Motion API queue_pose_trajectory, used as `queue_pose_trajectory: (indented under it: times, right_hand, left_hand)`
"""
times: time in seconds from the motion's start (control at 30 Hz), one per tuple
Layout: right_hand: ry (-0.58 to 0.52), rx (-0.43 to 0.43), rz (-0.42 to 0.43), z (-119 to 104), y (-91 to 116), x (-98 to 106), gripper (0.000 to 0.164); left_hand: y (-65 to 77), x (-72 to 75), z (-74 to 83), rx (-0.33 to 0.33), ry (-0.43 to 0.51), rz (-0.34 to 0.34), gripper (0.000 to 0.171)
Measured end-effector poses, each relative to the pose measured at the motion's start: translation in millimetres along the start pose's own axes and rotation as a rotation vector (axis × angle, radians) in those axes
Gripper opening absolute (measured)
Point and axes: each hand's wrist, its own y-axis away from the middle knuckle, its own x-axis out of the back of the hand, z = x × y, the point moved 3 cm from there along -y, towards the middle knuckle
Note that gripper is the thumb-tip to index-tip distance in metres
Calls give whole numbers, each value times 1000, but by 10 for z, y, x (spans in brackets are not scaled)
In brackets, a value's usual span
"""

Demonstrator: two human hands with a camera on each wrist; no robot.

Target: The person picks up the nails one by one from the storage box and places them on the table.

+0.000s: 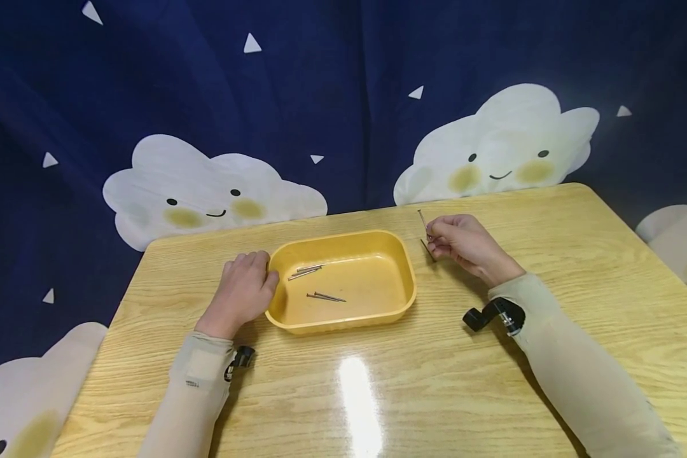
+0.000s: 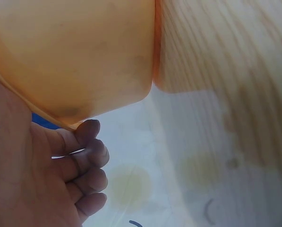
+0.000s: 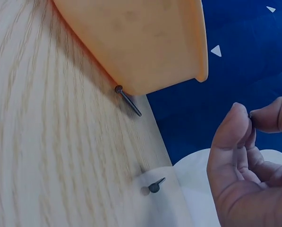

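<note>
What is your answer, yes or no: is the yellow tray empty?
No, several nails lie inside the yellow tray in the head view.

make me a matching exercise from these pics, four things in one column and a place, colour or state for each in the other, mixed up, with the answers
1. left hand
2. backdrop
3. tray
4. right hand

A. yellow
B. past the tray's right end, thumb and finger together
C. gripping the tray's left end
D. dark blue with white clouds

Right pairs: 1-C, 2-D, 3-A, 4-B
</note>
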Motion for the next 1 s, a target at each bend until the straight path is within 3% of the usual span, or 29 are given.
queue_pose_trajectory:
  times: [0.4, 0.8, 1.0]
  right_hand:
    - [64, -8, 10, 23, -37, 76, 15]
    - [279, -51, 21, 73, -65, 153, 28]
    - [444, -71, 52, 110, -63, 190, 28]
  left_hand:
    - [-12, 7, -13, 7, 9, -2, 24]
    - [-11, 10, -5, 9, 8, 2, 22]
    - [-3, 14, 6, 7, 9, -2, 22]
